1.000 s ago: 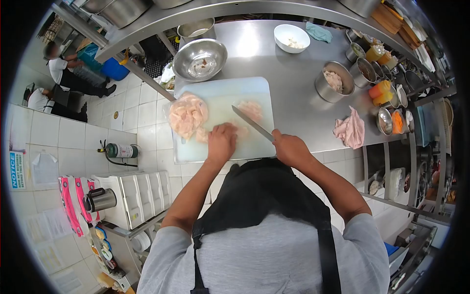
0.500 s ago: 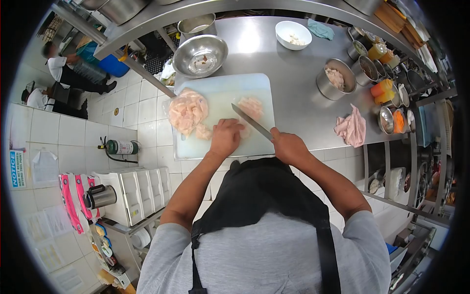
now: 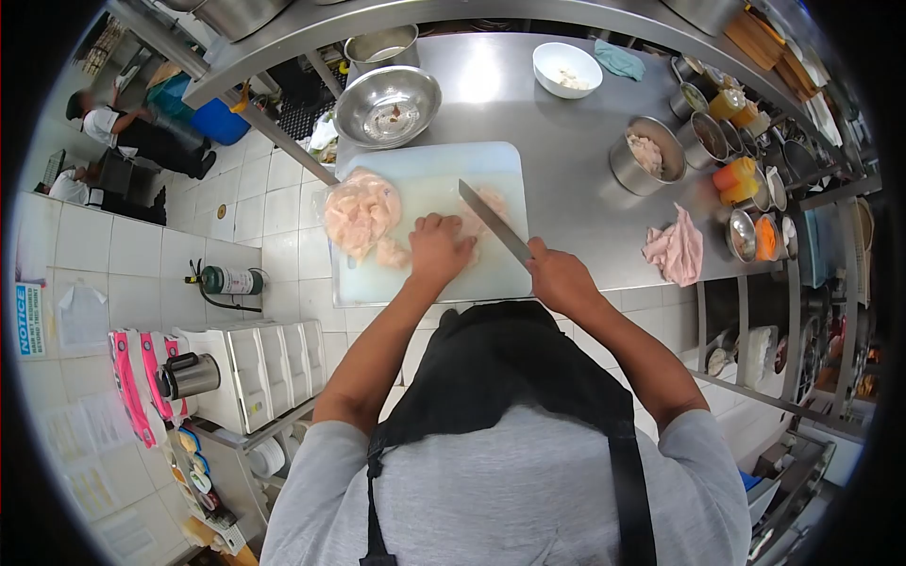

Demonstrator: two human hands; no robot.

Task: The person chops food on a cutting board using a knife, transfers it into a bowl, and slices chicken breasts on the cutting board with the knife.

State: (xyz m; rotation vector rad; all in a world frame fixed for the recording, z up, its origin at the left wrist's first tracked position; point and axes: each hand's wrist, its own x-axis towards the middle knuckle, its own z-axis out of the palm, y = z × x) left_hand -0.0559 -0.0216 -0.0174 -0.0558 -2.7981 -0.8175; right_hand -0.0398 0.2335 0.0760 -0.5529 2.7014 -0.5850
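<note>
My right hand (image 3: 562, 280) is closed round the handle of a kitchen knife (image 3: 494, 220), whose blade slants up and left over the cutting board (image 3: 425, 160). Beneath and beside the blade are pale pink pieces of raw chicken (image 3: 491, 200). My left hand (image 3: 440, 247) lies just left of the knife with its fingers bent, pressing on the chicken's near side; the fingertips partly cover the meat. A bigger heap of raw chicken (image 3: 361, 213) sits on a clear plastic bag at the board's left side, with a small loose piece close to my left wrist.
A steel colander bowl (image 3: 387, 108) stands behind the board. To the right are a steel pot (image 3: 647, 156) with cut meat, a pink cloth (image 3: 676, 247) and a white bowl (image 3: 566, 70). Sauce bottles and tins line the right edge. An overhead shelf spans the back. Two people are at far left.
My left hand has shifted slightly up, its fingers more spread over the chicken. The knife tip has swung up and a little right, making the blade steeper.
</note>
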